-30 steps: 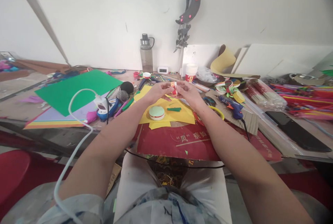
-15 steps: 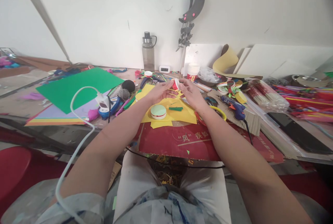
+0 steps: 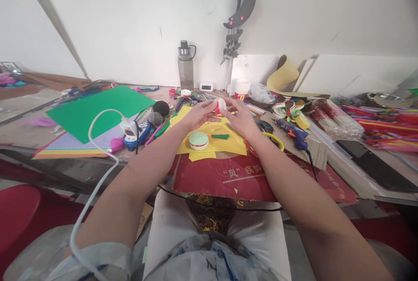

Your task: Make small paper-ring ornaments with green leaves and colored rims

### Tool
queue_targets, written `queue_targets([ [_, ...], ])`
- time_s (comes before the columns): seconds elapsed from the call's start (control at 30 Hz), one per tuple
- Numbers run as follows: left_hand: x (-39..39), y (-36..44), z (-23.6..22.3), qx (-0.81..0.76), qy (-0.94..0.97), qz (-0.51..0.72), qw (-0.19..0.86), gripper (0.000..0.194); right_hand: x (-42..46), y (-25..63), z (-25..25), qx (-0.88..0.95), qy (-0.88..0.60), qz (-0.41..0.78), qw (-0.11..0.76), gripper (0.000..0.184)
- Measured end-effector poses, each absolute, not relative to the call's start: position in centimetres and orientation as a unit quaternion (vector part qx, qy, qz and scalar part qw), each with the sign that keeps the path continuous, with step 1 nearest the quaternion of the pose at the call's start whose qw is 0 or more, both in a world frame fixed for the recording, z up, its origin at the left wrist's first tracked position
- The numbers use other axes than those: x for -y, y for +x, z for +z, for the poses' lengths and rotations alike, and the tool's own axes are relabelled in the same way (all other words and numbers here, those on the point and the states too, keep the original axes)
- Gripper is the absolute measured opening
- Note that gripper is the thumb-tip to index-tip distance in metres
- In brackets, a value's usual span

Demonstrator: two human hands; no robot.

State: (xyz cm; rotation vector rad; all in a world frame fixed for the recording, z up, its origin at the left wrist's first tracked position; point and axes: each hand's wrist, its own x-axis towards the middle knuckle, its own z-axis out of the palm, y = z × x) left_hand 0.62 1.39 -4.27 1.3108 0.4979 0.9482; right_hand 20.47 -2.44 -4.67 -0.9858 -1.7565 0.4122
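Both my hands meet above the yellow paper sheet point(image 3: 228, 144) and pinch a small red and white paper cup point(image 3: 220, 105) between them. My left hand point(image 3: 199, 115) grips the cup from the left, my right hand point(image 3: 240, 118) from the right, fingers curled round it. Thin yellow strips stick out under the cup. On the yellow sheet below lie a round white lid with a green top point(image 3: 198, 140) and a small green paper strip point(image 3: 220, 136).
A green paper sheet point(image 3: 98, 109) and a white cable point(image 3: 98, 159) lie at the left. A blue glue gun point(image 3: 295, 135), bundled sticks point(image 3: 336, 122), a black phone point(image 3: 372, 165), a water bottle point(image 3: 185, 65) and paper cups point(image 3: 241, 89) crowd the right and back.
The cup has turned in my fingers so its white bottom faces me. My hands stay almost where they were.
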Motion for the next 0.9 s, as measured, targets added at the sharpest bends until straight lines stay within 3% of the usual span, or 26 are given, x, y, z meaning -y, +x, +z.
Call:
queue_targets([
  [0.17,-1.04,0.69,-4.02,-0.193,0.583,0.433,0.661,0.06,2.95,20.27,-4.32,0.722,-0.415,0.172,0.526,0.038],
  [0.33,-0.92,0.71,-3.96,-0.192,0.583,0.432,0.66,0.057,2.9,20.24,-4.34,0.719,-0.411,0.168,0.534,0.053],
  [0.6,-1.35,0.61,-4.33,-0.203,0.585,0.423,0.661,0.058,2.13,20.46,-4.95,0.72,-0.407,0.164,0.538,0.049],
  [0.77,-1.02,0.69,-4.18,-0.193,0.598,0.411,0.66,0.065,2.19,20.41,-4.68,0.692,-0.387,0.206,0.573,0.035],
  [0.9,-0.79,0.71,-4.2,-0.182,0.618,0.377,0.666,0.065,2.59,20.39,-4.46,0.663,-0.432,0.161,0.589,0.013],
])
